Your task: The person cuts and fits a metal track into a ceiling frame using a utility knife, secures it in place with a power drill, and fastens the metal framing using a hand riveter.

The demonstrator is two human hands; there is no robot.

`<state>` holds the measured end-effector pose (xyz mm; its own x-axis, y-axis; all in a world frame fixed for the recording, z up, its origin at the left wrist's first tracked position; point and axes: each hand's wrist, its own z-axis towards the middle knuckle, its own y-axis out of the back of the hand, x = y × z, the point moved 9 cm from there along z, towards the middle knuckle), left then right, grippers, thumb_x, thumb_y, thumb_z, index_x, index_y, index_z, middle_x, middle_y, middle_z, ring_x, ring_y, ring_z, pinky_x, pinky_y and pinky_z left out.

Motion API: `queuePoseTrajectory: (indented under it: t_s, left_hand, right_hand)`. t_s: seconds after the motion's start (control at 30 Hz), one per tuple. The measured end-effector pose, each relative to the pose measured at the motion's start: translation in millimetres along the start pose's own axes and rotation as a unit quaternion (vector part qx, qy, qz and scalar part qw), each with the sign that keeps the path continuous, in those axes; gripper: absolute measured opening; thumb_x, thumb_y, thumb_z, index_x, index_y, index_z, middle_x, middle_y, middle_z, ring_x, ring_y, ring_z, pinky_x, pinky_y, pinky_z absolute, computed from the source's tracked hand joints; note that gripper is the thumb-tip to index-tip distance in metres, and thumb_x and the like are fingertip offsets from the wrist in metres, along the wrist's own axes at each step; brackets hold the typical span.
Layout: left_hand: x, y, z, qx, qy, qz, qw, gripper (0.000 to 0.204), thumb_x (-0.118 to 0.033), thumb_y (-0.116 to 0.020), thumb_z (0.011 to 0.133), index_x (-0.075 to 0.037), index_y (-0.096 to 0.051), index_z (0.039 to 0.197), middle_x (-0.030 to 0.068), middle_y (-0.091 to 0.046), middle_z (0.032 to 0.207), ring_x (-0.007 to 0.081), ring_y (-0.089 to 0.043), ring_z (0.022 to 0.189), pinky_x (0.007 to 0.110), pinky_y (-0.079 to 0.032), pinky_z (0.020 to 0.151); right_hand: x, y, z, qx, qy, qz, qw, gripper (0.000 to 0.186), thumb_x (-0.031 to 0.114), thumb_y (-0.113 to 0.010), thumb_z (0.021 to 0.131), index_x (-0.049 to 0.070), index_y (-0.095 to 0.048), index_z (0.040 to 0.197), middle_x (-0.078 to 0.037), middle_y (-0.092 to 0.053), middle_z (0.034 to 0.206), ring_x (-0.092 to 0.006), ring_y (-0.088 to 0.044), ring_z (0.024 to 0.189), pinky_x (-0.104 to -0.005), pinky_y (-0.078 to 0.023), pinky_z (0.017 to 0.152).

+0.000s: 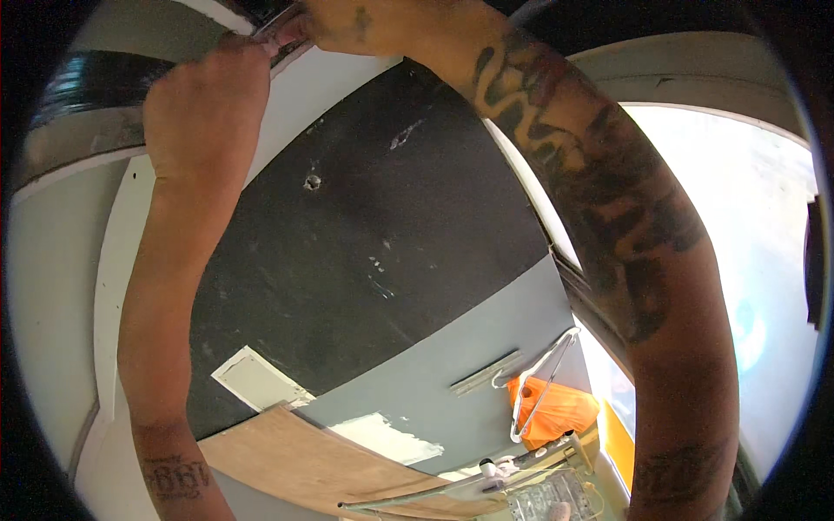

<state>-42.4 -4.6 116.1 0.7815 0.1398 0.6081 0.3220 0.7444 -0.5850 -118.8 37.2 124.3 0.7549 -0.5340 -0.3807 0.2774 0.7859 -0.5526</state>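
Note:
Both forearms are raised toward a narrow overhead frame strip (119, 135) at the top left. My left hand (208, 104) is closed at the edge of this strip, its fingertips mostly hidden behind the knuckles. My right hand (365, 24) is cut off by the top edge; its visible digits bend in beside my left hand's fingers at the strip, closed on something too small and shadowed to name. A dark, glossy panel (95, 82) lies just left of my left hand.
Beyond my arms is a black-and-grey panel (365, 234) with holes and pale patches. Low in view are a brown board (261, 447), a hanger (543, 373) by orange fabric (560, 417), a metal rail (391, 502) and clutter. A bright opening (738, 217) is at right.

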Motion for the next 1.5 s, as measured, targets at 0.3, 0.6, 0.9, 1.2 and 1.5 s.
queuePoseTrajectory:
  t_s: [0.3,0.6,0.9,1.2,1.5]
  left_hand:
    - [-9.5,33.8,-15.0,0.053,-0.015,-0.016,0.998,0.026,-0.026,-0.062,0.081,-0.003,-0.068,0.092,0.0143,-0.068,0.088,0.0279,-0.066,0.095,0.041,-0.049,0.090]
    - [-42.7,133.4,-160.4,0.164,-0.173,-0.492,0.837,0.051,-0.034,-0.067,0.083,0.002,-0.055,0.117,0.0161,-0.063,0.094,0.0289,-0.061,0.095,0.051,-0.039,0.101]
    - [-40.3,164.4,-309.0,0.456,-0.229,-0.735,0.446,0.041,-0.039,-0.064,0.085,-0.012,-0.062,0.115,0.0090,-0.065,0.090,0.0268,-0.062,0.079,0.040,-0.051,0.076]
    - [-113.2,308.0,-365.8,0.339,0.033,-0.933,-0.114,0.035,-0.034,-0.063,0.086,-0.006,-0.065,0.106,0.0129,-0.068,0.100,0.0271,-0.064,0.080,0.040,-0.049,0.072]
    - [-131.5,348.5,-323.5,0.221,0.099,-0.944,-0.225,0.031,-0.028,-0.059,0.088,-0.005,-0.064,0.108,0.0163,-0.067,0.098,0.0288,-0.065,0.083,0.040,-0.050,0.072]
  right_hand:
    - [-0.6,-21.9,5.2,0.200,-0.040,0.071,0.976,0.028,0.026,-0.064,0.078,-0.001,-0.067,0.084,-0.017,-0.063,0.077,-0.0388,-0.061,0.075,-0.0457,-0.047,0.077]
    - [-5.2,-10.1,13.0,0.267,-0.012,0.186,0.945,0.034,0.016,-0.065,0.077,-0.005,-0.061,0.104,-0.024,-0.058,0.110,-0.0389,-0.056,0.102,-0.0459,-0.044,0.089]
    - [7.9,52.0,16.0,0.289,-0.104,0.004,0.952,0.050,0.022,-0.063,0.082,-0.004,-0.051,0.124,-0.025,-0.053,0.123,-0.0389,-0.048,0.119,-0.0431,-0.040,0.102]
    - [36.7,121.0,64.2,0.240,-0.121,-0.088,0.959,0.027,0.011,-0.066,0.083,0.010,-0.066,0.110,-0.012,-0.067,0.102,-0.0257,-0.066,0.094,-0.0320,-0.051,0.085]
    - [16.4,9.2,48.4,0.466,0.118,-0.159,0.862,0.029,0.012,-0.062,0.082,0.007,-0.063,0.110,-0.020,-0.063,0.105,-0.0331,-0.063,0.094,-0.0408,-0.050,0.084]
